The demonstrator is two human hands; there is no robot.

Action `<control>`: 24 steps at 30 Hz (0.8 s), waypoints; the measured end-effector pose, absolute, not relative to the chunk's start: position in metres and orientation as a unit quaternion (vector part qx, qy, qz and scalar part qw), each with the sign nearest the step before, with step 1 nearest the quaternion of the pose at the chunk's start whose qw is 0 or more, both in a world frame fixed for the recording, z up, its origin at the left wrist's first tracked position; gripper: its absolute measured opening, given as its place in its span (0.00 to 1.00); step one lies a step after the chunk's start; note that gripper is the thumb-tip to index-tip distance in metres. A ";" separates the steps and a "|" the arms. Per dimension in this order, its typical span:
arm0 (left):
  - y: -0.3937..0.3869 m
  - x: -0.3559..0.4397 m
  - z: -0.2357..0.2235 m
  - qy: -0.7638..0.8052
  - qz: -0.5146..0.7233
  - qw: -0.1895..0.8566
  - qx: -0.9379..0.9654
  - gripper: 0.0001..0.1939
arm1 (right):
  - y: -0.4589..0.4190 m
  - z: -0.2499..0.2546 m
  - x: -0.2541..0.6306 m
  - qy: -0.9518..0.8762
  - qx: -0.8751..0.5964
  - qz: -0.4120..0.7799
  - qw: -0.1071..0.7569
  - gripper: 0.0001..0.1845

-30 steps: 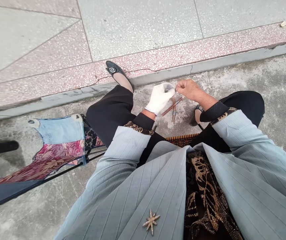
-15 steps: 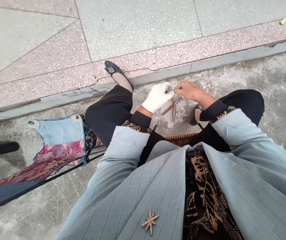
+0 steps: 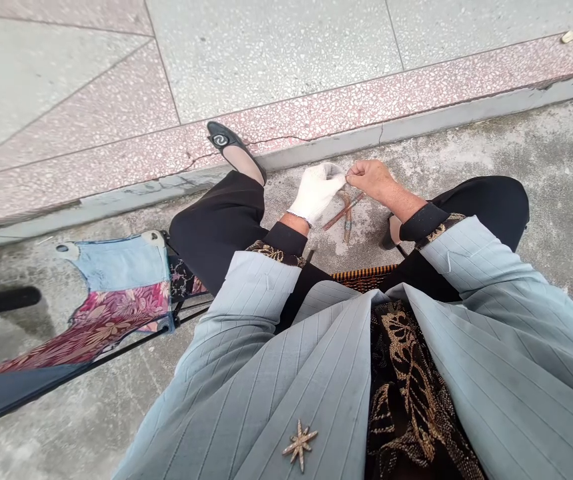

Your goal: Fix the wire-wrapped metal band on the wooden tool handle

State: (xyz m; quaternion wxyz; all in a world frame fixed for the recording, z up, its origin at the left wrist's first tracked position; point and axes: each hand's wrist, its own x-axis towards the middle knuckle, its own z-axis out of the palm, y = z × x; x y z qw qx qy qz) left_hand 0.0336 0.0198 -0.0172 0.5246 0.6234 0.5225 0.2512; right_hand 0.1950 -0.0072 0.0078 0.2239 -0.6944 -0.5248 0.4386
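In a white knitted glove, my left hand [image 3: 316, 191] is held out over the ground with thumb and fingertips pinched together. My bare right hand [image 3: 372, 181] is also closed in a pinch, its fingertips right beside the gloved ones. Whatever lies between the fingertips is too small to make out. Below the hands, a reddish-brown stick-like tool [image 3: 335, 219] lies on the concrete. A second brownish tool [image 3: 347, 227], bent at its upper end, crosses it; I cannot tell the exact kind of either.
Left of my leg stands a folding chair with a patchwork fabric seat [image 3: 121, 267] and black tubes. A low curb [image 3: 316, 157] edges the terrazzo floor, where one of my shoes [image 3: 231, 143] rests. Under me is a woven seat [image 3: 365, 275].
Both hands have shifted slightly; the left glove has turned, showing more of the thumb-and-finger loop. The fingertips stay together, and the tools on the ground have not moved.
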 end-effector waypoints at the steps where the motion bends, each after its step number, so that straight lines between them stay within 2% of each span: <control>1: 0.019 0.034 -0.019 0.523 0.260 0.546 0.601 0.07 | -0.007 0.008 0.194 -0.523 -0.697 0.438 0.220 0.07; 9: 0.019 0.032 -0.028 0.460 0.299 0.664 0.509 0.06 | -0.005 0.008 0.198 -0.551 -0.672 0.457 0.191 0.15; 16: 0.017 0.033 -0.028 0.416 0.307 0.746 0.419 0.12 | -0.006 0.018 0.201 -0.520 -0.648 0.511 0.217 0.15; 20: 0.019 0.029 -0.030 0.402 0.314 0.733 0.450 0.12 | -0.008 0.025 0.198 -0.480 -0.654 0.539 0.225 0.13; 24: 0.023 0.023 -0.021 0.426 0.265 0.633 0.590 0.10 | -0.010 0.028 0.197 -0.487 -0.665 0.524 0.214 0.15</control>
